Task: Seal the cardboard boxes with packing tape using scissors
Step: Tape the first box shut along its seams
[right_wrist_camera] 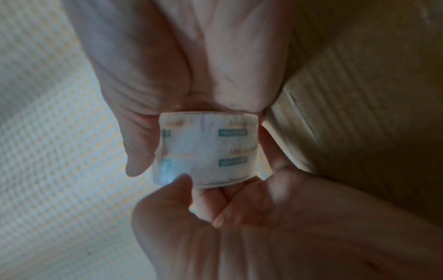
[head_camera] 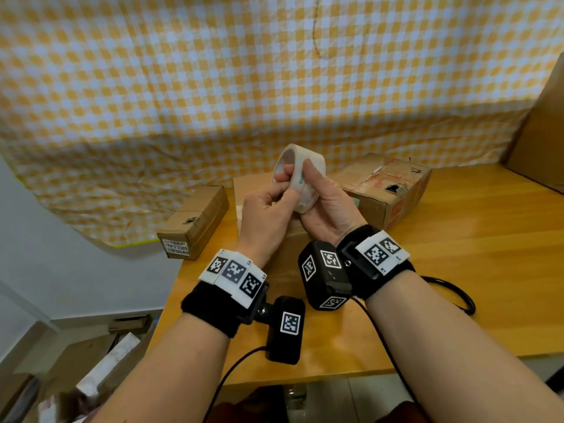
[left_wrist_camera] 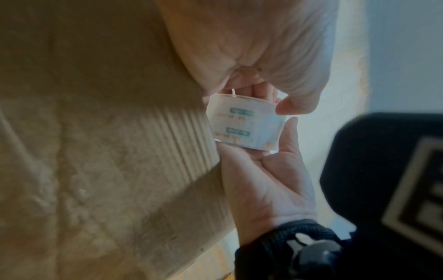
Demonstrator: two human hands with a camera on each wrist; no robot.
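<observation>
At frame centre, above the bench, both hands hold the tape roll; right hand grips it, thumb up; left hand pinches its edge; 3 boxes behind; risk: the picked end may split or re-stick if it slips.

At center frame, a person's left hand and right hand gripped a roll of clear packing tape, held on edge above a wooden table. Three cardboard boxes lay behind the hands: a small one at left, a middle box partly hidden, and a torn one at right. A yellow checked cloth filled the upper frame. Black wristbands carried white coded markers.
</observation>
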